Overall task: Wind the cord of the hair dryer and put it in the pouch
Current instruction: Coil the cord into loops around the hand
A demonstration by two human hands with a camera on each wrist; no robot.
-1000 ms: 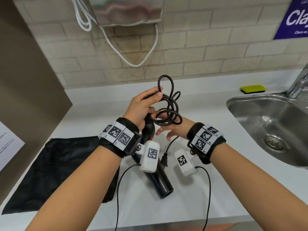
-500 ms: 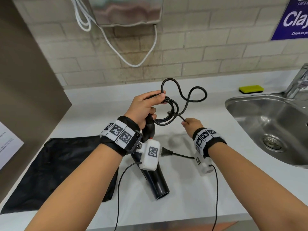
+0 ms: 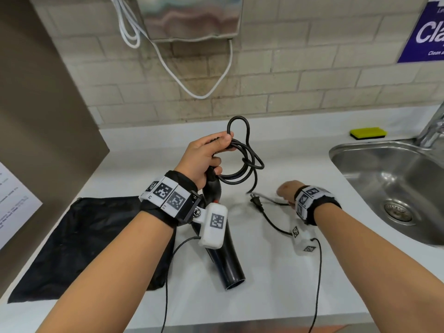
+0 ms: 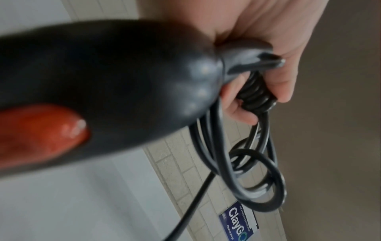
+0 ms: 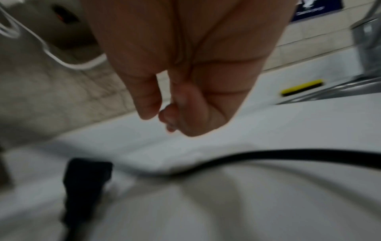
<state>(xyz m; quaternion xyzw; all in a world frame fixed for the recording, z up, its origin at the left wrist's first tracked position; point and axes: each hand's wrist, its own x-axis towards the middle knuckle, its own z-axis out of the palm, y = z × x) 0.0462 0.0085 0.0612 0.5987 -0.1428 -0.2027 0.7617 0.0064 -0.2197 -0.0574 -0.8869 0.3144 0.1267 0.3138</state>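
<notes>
My left hand (image 3: 206,155) grips the handle of the black hair dryer (image 3: 228,265) together with several wound loops of its black cord (image 3: 242,162). In the left wrist view the fingers (image 4: 268,73) curl round the bunched cord (image 4: 257,179) beside the dryer body (image 4: 103,73) with its red switch (image 4: 41,130). The barrel points down toward the counter's front edge. The loose cord end and its plug (image 3: 256,201) lie on the white counter. My right hand (image 3: 286,191) hovers just right of the plug (image 5: 84,179), fingers (image 5: 175,101) curled, nothing seen in them. The black pouch (image 3: 84,236) lies flat at the left.
A steel sink (image 3: 336,150) with a faucet (image 3: 432,126) takes up the right side. A yellow sponge (image 3: 368,132) sits by the back wall. A white cable (image 3: 192,87) hangs from a metal wall unit. A brown panel (image 3: 36,116) stands at the left.
My right hand has let go of the cord and dropped toward the counter near the plug. The loops have settled against my left hand, which stays in place.
</notes>
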